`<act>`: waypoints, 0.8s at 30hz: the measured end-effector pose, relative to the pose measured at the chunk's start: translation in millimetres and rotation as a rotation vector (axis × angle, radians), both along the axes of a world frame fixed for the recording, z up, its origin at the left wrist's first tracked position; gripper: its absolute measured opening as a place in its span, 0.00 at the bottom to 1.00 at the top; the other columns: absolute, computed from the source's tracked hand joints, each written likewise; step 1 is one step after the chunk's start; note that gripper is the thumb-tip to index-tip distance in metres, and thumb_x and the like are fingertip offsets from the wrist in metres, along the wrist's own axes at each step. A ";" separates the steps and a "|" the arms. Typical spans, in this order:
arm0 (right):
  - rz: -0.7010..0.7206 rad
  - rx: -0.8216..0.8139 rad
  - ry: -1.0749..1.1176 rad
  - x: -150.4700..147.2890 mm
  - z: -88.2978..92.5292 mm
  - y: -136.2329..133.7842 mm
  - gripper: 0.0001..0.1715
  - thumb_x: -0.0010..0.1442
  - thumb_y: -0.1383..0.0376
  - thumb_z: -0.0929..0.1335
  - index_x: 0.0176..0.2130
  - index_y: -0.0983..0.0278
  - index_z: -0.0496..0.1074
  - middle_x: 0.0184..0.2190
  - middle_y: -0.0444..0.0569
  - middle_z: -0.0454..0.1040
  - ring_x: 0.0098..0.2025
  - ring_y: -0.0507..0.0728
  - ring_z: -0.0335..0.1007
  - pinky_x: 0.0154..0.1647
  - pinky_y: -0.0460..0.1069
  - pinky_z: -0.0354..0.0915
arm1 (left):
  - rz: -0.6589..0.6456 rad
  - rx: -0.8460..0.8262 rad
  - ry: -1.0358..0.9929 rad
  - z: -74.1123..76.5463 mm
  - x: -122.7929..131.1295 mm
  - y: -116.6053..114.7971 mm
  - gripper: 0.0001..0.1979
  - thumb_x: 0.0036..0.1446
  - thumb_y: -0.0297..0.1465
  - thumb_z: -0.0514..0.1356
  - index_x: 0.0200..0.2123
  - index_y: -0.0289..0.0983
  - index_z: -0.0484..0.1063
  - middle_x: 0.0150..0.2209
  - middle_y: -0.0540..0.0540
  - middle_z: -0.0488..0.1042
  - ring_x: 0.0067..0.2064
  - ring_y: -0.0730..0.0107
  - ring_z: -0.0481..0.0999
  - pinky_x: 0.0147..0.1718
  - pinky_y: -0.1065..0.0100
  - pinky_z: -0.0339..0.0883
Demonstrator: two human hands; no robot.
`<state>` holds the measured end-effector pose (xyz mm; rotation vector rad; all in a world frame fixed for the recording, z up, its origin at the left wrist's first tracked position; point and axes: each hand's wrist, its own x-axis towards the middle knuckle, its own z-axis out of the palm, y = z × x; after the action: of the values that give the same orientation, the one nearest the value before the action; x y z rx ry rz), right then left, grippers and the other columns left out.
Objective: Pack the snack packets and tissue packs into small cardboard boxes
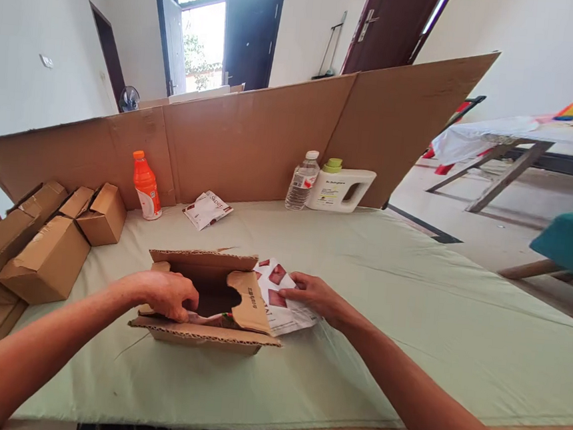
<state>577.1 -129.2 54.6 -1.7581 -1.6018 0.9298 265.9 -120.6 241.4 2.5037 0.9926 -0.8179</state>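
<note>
An open cardboard box [205, 345] stands in front of me on the green cloth, its flaps raised. My left hand [172, 295] reaches over the near left side into the box, fingers curled at the edge of a plastic packet [212, 319] lying along the near wall. Most of that packet is hidden by the front flap. Just right of the box, my right hand [312, 296] pinches a white pouch with dark red patches [283, 312] between thumb and fingers. The pouch is tilted against the box's right flap.
Several closed cardboard boxes [46, 261] are grouped at the left. Along the upright cardboard screen [253, 132] stand an orange bottle [147, 186], a clear water bottle [302, 183] and a white jug with a green cap [342, 188]. A white sachet [207, 209] lies near the screen.
</note>
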 end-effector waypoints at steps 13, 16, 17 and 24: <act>-0.245 0.539 0.217 -21.3 91.3 -64.8 0.22 0.52 0.45 0.73 0.31 0.60 0.71 0.24 0.44 0.73 0.26 0.55 0.66 0.25 0.49 0.64 | 0.073 0.202 -0.004 -21.1 3.4 -10.5 0.05 0.63 0.27 0.61 0.37 0.36 0.78 0.40 0.43 0.82 0.45 0.58 0.80 0.44 0.59 0.73; -0.341 0.725 0.271 -32.1 106.1 -76.9 0.16 0.56 0.48 0.74 0.37 0.56 0.74 0.31 0.46 0.78 0.31 0.60 0.73 0.29 0.55 0.71 | 0.165 0.256 -0.037 -28.1 0.6 -6.3 0.10 0.67 0.36 0.62 0.46 0.36 0.75 0.47 0.44 0.78 0.47 0.63 0.79 0.48 0.56 0.75; -0.337 0.764 0.278 -36.9 110.6 -79.5 0.14 0.57 0.49 0.74 0.38 0.54 0.75 0.32 0.47 0.79 0.32 0.61 0.74 0.31 0.57 0.73 | 0.194 0.267 -0.051 -30.1 -0.6 -3.7 0.12 0.67 0.38 0.62 0.48 0.36 0.75 0.48 0.44 0.77 0.48 0.63 0.79 0.48 0.55 0.75; 0.010 0.762 0.060 -81.5 144.1 -62.0 0.17 0.61 0.46 0.69 0.34 0.55 0.77 0.30 0.48 0.78 0.29 0.58 0.71 0.32 0.54 0.70 | 0.323 0.248 -0.149 -39.1 -15.8 23.0 0.16 0.67 0.39 0.62 0.54 0.37 0.72 0.53 0.42 0.75 0.49 0.61 0.78 0.48 0.55 0.76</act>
<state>495.6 -191.2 198.7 -1.1711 -1.6270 0.2882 250.2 -97.6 202.2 2.4588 1.4701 -0.4272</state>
